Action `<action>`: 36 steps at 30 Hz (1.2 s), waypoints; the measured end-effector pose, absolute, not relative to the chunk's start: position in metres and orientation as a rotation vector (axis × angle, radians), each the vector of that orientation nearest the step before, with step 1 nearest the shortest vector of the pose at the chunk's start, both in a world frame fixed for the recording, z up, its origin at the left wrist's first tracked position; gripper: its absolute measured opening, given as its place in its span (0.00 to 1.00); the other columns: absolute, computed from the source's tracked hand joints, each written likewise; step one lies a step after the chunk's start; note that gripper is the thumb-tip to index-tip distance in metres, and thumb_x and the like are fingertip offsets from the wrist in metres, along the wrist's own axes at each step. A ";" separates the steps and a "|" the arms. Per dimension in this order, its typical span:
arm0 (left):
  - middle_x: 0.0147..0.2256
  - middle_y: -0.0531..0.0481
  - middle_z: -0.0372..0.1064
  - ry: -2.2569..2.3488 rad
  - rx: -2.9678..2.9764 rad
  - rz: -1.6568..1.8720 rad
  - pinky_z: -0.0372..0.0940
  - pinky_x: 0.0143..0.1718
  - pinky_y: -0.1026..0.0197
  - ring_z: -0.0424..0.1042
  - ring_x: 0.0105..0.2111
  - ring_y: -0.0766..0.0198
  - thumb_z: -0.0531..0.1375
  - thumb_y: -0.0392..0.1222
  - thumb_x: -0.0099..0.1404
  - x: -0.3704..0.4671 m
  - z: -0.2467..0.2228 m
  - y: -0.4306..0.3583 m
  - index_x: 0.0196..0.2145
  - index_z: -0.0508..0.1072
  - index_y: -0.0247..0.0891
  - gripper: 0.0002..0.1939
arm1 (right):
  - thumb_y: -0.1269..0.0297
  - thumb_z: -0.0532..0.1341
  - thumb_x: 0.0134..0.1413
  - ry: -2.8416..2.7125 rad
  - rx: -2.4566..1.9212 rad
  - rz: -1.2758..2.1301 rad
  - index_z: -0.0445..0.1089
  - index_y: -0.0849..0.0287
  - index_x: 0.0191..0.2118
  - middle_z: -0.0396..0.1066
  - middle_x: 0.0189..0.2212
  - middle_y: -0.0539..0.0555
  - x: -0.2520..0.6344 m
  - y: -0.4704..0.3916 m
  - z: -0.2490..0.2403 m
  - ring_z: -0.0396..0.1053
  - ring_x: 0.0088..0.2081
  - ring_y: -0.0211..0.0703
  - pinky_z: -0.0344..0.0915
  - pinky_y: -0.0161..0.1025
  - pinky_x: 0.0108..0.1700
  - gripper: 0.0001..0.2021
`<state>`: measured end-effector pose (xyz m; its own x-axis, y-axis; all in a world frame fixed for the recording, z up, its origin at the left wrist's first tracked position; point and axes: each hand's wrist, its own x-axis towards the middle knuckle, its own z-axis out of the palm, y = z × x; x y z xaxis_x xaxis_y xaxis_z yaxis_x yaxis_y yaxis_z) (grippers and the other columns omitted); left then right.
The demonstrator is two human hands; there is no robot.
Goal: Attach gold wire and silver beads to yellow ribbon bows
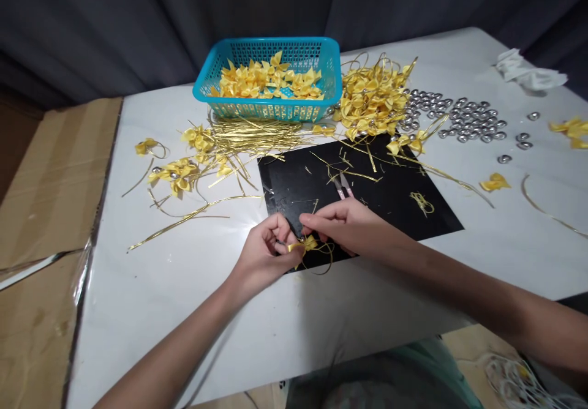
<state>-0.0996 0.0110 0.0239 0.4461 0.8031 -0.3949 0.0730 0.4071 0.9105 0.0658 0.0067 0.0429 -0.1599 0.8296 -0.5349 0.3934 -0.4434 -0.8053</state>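
Above the front edge of a black mat (395,195), my left hand (269,247) pinches a yellow ribbon bow (310,243) with a thin gold cord looping out of it. My right hand (342,225) is at the bow's right, thumb and fingers pinched together close over it. The fingertips hide what they hold, perhaps the cord's end. Just beyond my right hand, small thread snips (343,185) lie on the mat with their blades pointing away. Bits of cut gold cord (421,203) are scattered around them.
A blue plastic basket (198,89) of yellow bows stands at the back. In front lies a bundle of gold cords (252,136). To its right are a heap of corded bows (374,100) and many silver beads (478,121). A crumpled white tissue (528,72) lies at back right.
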 end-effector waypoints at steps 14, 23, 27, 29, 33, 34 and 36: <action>0.17 0.59 0.62 0.964 0.943 0.730 0.50 0.17 0.72 0.57 0.15 0.77 0.62 0.31 0.47 -0.104 0.016 0.016 0.21 0.53 0.38 0.17 | 0.72 0.60 0.52 -1.974 -1.394 0.598 0.72 0.63 0.30 0.61 0.20 0.47 0.064 -0.029 0.042 0.53 0.18 0.28 0.51 0.29 0.21 0.03; 0.17 0.60 0.63 0.954 0.929 0.751 0.52 0.17 0.73 0.58 0.16 0.77 0.62 0.30 0.46 -0.103 0.017 0.016 0.20 0.53 0.38 0.17 | 0.71 0.58 0.56 -2.083 -1.375 0.500 0.70 0.61 0.34 0.63 0.24 0.48 0.065 -0.032 0.036 0.59 0.21 0.29 0.55 0.28 0.23 0.04; 0.17 0.60 0.62 0.963 0.923 0.734 0.51 0.17 0.72 0.57 0.16 0.77 0.62 0.29 0.46 -0.103 0.017 0.016 0.20 0.54 0.38 0.17 | 0.71 0.53 0.59 -2.128 -1.377 0.577 0.66 0.61 0.34 0.63 0.24 0.48 0.064 -0.029 0.038 0.58 0.20 0.30 0.54 0.28 0.22 0.05; 0.17 0.60 0.62 0.974 0.928 0.722 0.50 0.17 0.71 0.56 0.15 0.77 0.62 0.29 0.46 -0.103 0.017 0.016 0.21 0.53 0.38 0.17 | 0.71 0.51 0.60 -2.170 -1.388 0.631 0.64 0.61 0.35 0.63 0.25 0.49 0.064 -0.027 0.038 0.60 0.22 0.32 0.55 0.29 0.23 0.06; 0.18 0.60 0.62 0.969 0.932 0.708 0.49 0.17 0.71 0.56 0.16 0.77 0.62 0.28 0.46 -0.104 0.016 0.015 0.21 0.53 0.38 0.18 | 0.70 0.47 0.62 -2.279 -1.391 0.649 0.63 0.61 0.36 0.63 0.27 0.52 0.065 -0.026 0.038 0.62 0.24 0.35 0.56 0.32 0.25 0.09; 0.18 0.60 0.62 0.965 0.931 0.709 0.50 0.17 0.71 0.56 0.16 0.77 0.62 0.28 0.46 -0.104 0.016 0.015 0.21 0.52 0.38 0.18 | 0.69 0.46 0.62 -2.292 -1.395 0.644 0.63 0.61 0.36 0.63 0.28 0.52 0.066 -0.027 0.038 0.63 0.24 0.35 0.56 0.32 0.25 0.09; 0.18 0.60 0.62 0.958 0.921 0.722 0.50 0.18 0.71 0.56 0.16 0.77 0.62 0.28 0.47 -0.104 0.015 0.015 0.21 0.52 0.38 0.18 | 0.68 0.47 0.63 -2.302 -1.414 0.636 0.62 0.61 0.36 0.63 0.28 0.51 0.068 -0.027 0.038 0.63 0.24 0.35 0.56 0.32 0.24 0.09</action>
<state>-0.1040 0.0146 0.0153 0.4077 0.8398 -0.3585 -0.1130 0.4360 0.8928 0.0685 -0.0274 0.0381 -0.4319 0.8991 0.0713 0.7351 0.3967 -0.5498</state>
